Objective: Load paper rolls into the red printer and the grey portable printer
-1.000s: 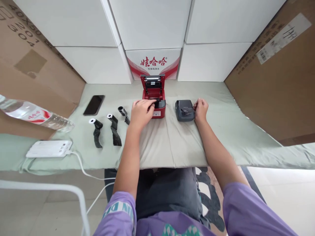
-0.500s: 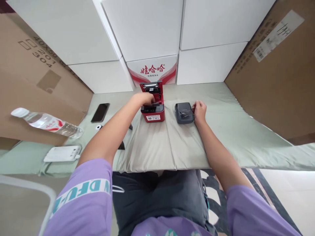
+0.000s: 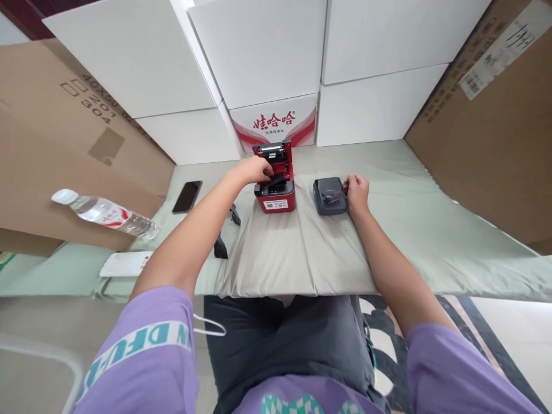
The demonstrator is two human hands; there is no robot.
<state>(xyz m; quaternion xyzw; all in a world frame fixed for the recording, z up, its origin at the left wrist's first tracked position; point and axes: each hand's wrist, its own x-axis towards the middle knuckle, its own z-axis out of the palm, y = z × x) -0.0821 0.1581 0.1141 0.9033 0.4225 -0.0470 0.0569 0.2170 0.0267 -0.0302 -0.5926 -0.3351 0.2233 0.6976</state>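
Observation:
A small red and black label printer (image 3: 276, 201) stands on the cloth with its lid raised. My left hand (image 3: 255, 171) reaches over it from the left, fingers closed on the edge of a thin black piece (image 3: 276, 181) at the printer's opening. To the right lies a dark grey box-shaped device (image 3: 330, 188) with a crumpled, shiny clear film (image 3: 334, 197) across its top. Against that device's right side rests my right hand (image 3: 357, 191), fingers curled shut; whether they pinch the film or something else is hidden.
Left of the printer lie a black phone (image 3: 187, 196), small black pieces (image 3: 220, 247), a white power bank (image 3: 125, 263) and a leaning water bottle (image 3: 107, 214). White boxes (image 3: 259, 52) wall the back; brown cartons (image 3: 487, 149) flank both sides. The table cloth (image 3: 276, 259) is wrinkled.
My left hand has lifted slightly out of the printer's opening, and the black piece shows more. My right hand stays beside the grey device. The whole view has shifted a little.

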